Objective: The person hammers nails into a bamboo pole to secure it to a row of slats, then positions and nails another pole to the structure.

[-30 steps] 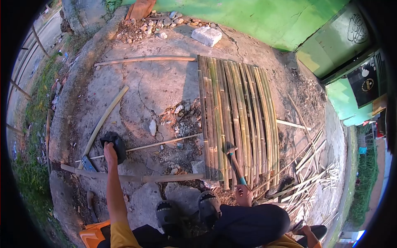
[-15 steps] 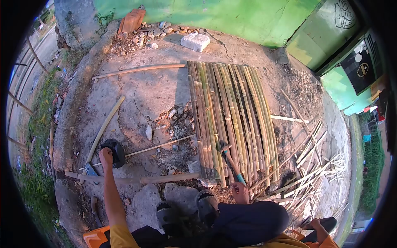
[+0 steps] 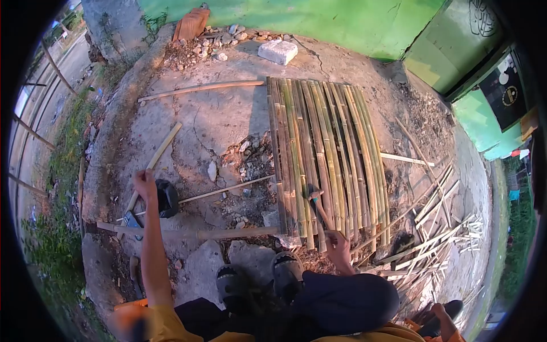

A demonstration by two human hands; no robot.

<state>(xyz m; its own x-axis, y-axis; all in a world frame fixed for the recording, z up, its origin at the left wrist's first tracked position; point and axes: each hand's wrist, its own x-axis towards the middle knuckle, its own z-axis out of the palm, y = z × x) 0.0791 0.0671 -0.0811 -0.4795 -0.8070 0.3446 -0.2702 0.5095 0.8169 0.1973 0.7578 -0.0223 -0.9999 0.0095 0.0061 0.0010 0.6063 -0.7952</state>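
Note:
My right hand is wrapped round the handle of a hammer, whose head lies over the row of bamboo slats. The slats lie side by side, forming a panel in front of my feet. Off to the left, my left hand is raised with its fingers drawn together; whatever they may hold is too small to make out. Just right of that hand is a black bag. Below it, a blue-grey tool lies by a split bamboo strip.
A long bamboo strip crosses in front of my sandals. Loose split bamboo is heaped at right, near another person's hand. Rubble and a white block lie by the green wall.
My left hand has lifted away from the black bag, up and slightly left of it. My right hand has shifted a little up and right with the hammer. The view has tilted slightly.

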